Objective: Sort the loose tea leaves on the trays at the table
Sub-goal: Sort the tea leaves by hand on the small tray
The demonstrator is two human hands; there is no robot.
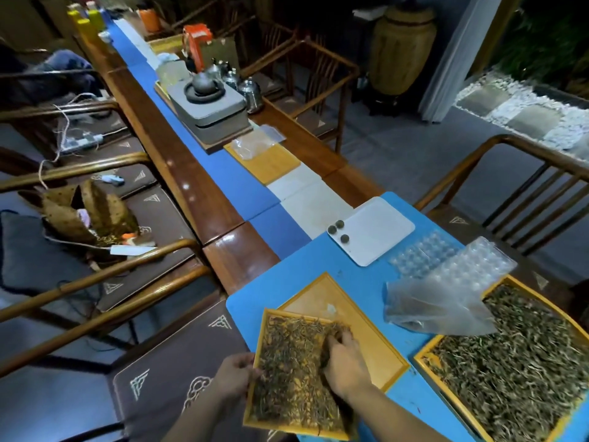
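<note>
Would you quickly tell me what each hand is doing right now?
Left hand: grips the left edge of the small tray.
Right hand: fingers curled into the tea leaves on that tray.

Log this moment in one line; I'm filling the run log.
left hand: holds small tray edge | right hand: in tea leaves | big tray: untouched

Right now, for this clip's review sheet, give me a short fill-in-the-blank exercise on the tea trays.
1. The left hand grips the small tea tray by its ____ edge.
2. The right hand rests in the ____ on that tray.
3. The white tray holds ____ dark tea balls.
4. A clear ____ bag overlaps the large tea tray.

Missing: left; tea leaves; three; plastic
</note>
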